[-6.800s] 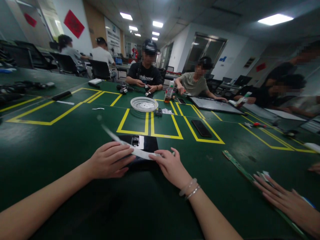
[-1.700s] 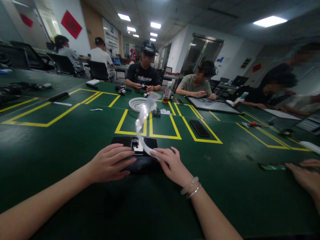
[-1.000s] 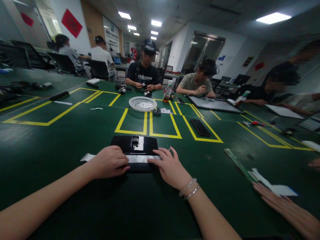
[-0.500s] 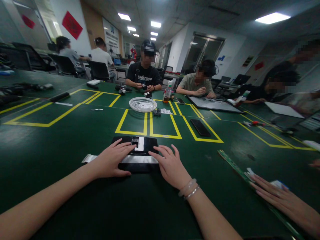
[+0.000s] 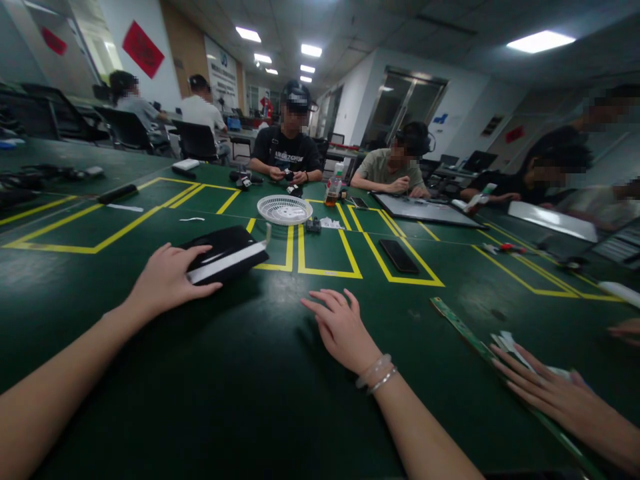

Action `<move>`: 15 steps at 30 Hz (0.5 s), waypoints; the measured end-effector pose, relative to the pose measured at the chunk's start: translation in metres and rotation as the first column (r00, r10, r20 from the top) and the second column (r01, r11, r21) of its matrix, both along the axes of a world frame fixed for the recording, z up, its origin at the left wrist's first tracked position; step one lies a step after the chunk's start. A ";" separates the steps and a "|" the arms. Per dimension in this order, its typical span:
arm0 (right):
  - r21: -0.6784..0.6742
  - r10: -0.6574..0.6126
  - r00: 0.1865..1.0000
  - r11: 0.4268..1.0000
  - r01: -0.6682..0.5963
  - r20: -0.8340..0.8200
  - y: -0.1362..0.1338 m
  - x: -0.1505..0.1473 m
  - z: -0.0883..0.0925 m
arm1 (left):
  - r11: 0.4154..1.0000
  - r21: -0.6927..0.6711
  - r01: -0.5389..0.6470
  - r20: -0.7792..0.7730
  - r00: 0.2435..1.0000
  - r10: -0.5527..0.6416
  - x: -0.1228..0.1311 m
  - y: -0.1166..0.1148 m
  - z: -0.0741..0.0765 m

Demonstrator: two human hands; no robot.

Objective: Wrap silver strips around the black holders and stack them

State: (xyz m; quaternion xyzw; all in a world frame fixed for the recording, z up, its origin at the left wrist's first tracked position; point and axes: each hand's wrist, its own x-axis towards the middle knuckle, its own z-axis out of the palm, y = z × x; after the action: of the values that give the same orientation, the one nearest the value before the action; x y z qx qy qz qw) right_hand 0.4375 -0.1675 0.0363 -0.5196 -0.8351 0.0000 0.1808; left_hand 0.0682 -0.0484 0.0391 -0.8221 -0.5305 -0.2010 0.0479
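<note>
My left hand [image 5: 167,280] grips the near edge of a flat black panel [image 5: 227,250] that bears a white strip [image 5: 225,263] along it. The panel is lifted and tilted a little above the green table [image 5: 250,373], left of centre. My right hand [image 5: 343,327] rests flat on the bare table with its fingers spread and nothing in it. A bracelet sits on that wrist.
A white round basket [image 5: 285,209], a small black part [image 5: 315,225] and a dark phone [image 5: 399,255] lie beyond, among yellow taped boxes. A co-worker's hand [image 5: 545,390] at the right presses on a long green strip [image 5: 465,330]. Several people sit across the table.
My left hand has taken hold of the black panel and carried it up and to the left. My right hand has come off it and stays flat on the table.
</note>
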 end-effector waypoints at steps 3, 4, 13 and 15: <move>-0.003 -0.006 1.000 1.000 0.006 -0.001 0.001 0.001 0.000 | 0.974 0.009 -0.227 0.090 0.970 0.225 -0.045 0.018 -0.005; -0.005 -0.010 1.000 1.000 0.010 0.000 0.001 0.001 0.000 | 0.957 0.007 -0.291 0.114 0.951 0.288 -0.061 0.023 -0.008; -0.035 -0.049 0.997 0.998 0.051 0.055 0.002 0.002 -0.003 | 0.845 -0.206 -0.494 0.087 0.851 0.519 -0.127 0.010 -0.002; -0.042 -0.055 0.996 0.997 0.058 0.068 0.002 0.003 -0.005 | 0.878 -0.382 -0.289 0.096 0.932 0.349 -0.111 -0.002 0.011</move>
State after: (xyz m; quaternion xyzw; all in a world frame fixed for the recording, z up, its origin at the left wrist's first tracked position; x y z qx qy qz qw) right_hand 0.4405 -0.1655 0.0317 -0.5464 -0.8255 -0.0042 0.1411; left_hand -0.0430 -0.0501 0.0499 -0.6987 -0.6888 -0.1557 -0.1147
